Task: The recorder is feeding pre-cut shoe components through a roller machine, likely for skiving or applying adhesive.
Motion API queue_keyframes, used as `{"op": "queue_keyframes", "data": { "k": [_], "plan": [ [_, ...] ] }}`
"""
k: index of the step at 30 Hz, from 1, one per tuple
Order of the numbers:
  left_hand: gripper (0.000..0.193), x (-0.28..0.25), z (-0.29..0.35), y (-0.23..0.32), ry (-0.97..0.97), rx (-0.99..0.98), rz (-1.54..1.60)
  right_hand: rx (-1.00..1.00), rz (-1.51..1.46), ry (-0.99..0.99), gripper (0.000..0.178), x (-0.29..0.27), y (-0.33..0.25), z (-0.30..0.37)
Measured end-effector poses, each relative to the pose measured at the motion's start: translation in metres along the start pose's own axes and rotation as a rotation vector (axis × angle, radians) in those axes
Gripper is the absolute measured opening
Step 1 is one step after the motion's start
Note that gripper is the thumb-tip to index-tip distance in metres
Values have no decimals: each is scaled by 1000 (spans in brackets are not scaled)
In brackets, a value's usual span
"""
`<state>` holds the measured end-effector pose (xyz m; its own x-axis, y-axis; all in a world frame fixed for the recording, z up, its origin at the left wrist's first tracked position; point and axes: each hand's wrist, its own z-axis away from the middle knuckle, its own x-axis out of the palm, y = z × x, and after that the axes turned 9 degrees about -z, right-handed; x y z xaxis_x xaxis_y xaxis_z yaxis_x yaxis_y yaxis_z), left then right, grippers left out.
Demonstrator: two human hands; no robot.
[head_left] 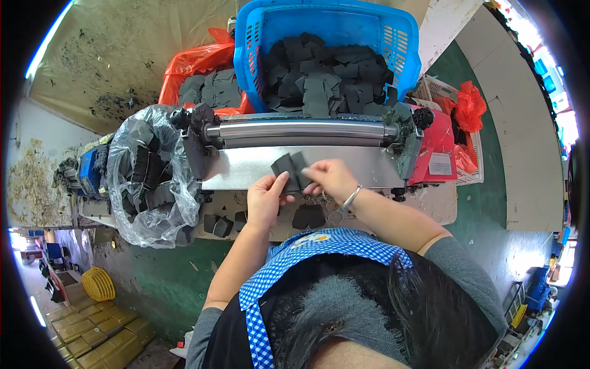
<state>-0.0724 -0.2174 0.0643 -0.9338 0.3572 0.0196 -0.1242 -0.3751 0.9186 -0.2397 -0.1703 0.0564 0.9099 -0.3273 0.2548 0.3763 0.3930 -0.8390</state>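
Observation:
Just above the near part of a shiny metal plate (236, 169), my left hand (264, 198) grips a few flat dark grey foam-like pieces (284, 168), thumb on top. My right hand (334, 179), slightly blurred, pinches the right-hand piece of them between thumb and fingers. Beyond my hands runs a steel roller (301, 131) belonging to the machine. A small dark stack (308, 216) lies on the table edge below my hands, and more dark pieces (218, 226) sit to its left. How many pieces I hold is hard to make out.
Behind the roller stands a blue plastic basket (332, 23) heaped with dark pieces. At left is a clear plastic bag (136, 226) of similar pieces. A red bag (193, 60) holds greyer ones. The machine's red housing (435, 144) and a white crate (476, 171) are at right.

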Motion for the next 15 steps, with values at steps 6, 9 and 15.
{"op": "queue_keyframes", "data": {
  "k": [6, 9, 15],
  "plan": [
    [27, 2, -5, -11, 99, 179, -241, 1, 46, -30, 25, -9, 1, -10],
    [25, 11, 0, -4, -44, 33, 10, -113, 153, -192, 26, 14, 5, 13],
    [26, -1, -11, -17, 89, 224, 41, 86, -309, 247, 22, -25, -4, -23]
  ]
}}
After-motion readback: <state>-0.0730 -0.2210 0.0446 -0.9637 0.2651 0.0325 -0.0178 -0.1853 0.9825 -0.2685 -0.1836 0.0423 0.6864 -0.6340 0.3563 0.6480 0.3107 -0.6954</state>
